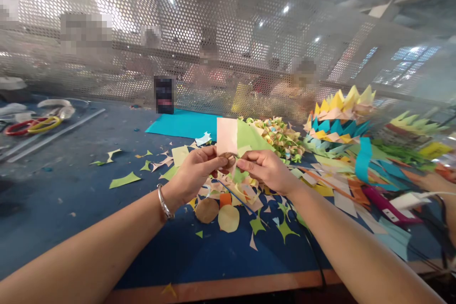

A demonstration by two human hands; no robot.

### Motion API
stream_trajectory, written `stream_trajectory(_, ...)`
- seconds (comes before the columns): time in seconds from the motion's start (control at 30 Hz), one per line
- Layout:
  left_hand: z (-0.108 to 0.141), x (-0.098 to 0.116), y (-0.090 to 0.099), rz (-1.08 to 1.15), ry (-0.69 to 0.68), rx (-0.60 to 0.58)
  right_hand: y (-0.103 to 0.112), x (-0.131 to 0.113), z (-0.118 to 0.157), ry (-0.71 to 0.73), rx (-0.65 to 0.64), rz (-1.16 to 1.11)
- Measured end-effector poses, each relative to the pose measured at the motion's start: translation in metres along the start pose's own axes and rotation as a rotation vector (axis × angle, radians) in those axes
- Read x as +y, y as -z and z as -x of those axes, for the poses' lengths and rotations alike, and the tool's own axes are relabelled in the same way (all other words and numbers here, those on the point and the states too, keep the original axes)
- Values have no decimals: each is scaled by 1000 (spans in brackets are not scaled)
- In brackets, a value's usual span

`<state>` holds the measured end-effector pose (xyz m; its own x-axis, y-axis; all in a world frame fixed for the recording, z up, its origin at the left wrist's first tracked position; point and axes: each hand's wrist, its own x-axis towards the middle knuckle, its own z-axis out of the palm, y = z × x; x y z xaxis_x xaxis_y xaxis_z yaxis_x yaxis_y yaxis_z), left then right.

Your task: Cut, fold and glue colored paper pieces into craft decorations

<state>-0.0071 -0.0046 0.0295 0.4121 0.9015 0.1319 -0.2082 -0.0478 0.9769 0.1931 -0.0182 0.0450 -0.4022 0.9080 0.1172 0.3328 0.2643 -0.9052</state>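
My left hand (201, 168), with a silver bangle on its wrist, is closed in a pinch on a small round brown piece (230, 158), which looks like a coil or ring. Close to the piece's right edge, the thumb and fingers of my right hand (263, 168) are pressed together; what they hold, if anything, is too small to tell. Just behind the hands are a pale pink paper rectangle (227, 134) and a light green paper piece (252, 137). Below lie a brown disc (207, 210), a cream paper disc (228, 218) and a thin blue stick (237, 196).
Cut paper scraps (287, 230) surround the hands. A turquoise sheet (185, 123) and a heap of folded paper bits (281, 135) lie behind. Zigzag paper crowns (338, 118) are stacked at right, near a magenta power bank (390, 205). Scissors (44, 124) lie left. A perforated screen (213, 23) stands behind.
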Motion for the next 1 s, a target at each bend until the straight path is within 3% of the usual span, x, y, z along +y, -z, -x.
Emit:
stream_trajectory(0.3,-3,3,2,-75,27,-10,3,2,1,-6,-23,65)
stream_trajectory(0.57,-4,-2,0,-13,-32,163,-1,11,-3,17,52,-21)
stream_trajectory(0.7,-3,-6,-3,-79,-49,117,-6,16,-6,59,122,-52)
stream_trajectory(0.87,2,-7,-8,-113,-114,7,-12,15,-7,58,99,-110)
stream_trajectory(1.0,4,-5,-12,100,30,50,-15,11,-6,61,141,-170)
